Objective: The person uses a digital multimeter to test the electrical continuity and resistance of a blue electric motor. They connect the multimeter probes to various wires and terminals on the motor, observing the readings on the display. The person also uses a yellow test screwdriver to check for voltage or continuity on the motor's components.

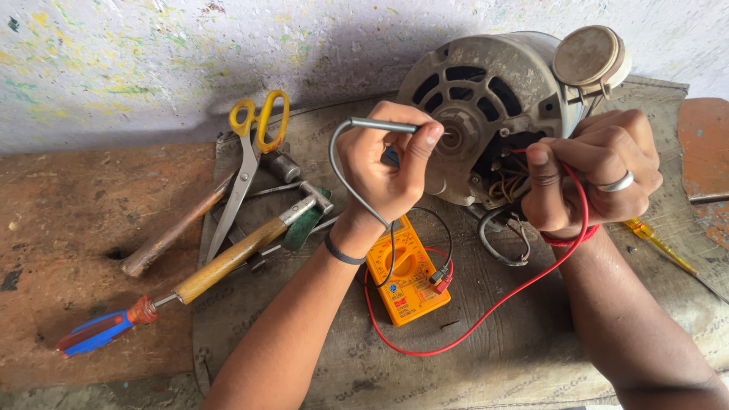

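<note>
A grey electric motor (493, 91) lies on a worn mat (471, 357) against the wall. My left hand (387, 163) pinches a black test probe (380, 125) and presses its tip to the motor's shaft end. At the wiring opening on the motor's side, my right hand (596, 171) grips a red test lead (516, 292) among the coloured wires. Both leads run down to an orange multimeter (406, 277) lying flat on the mat below my left wrist.
Yellow-handled scissors (250, 152), a wooden-handled hammer (243, 250), a second hammer (182, 228) and a blue-and-red screwdriver (102, 330) lie at the left. A yellow screwdriver (657, 243) lies at the right. A stained wall stands close behind.
</note>
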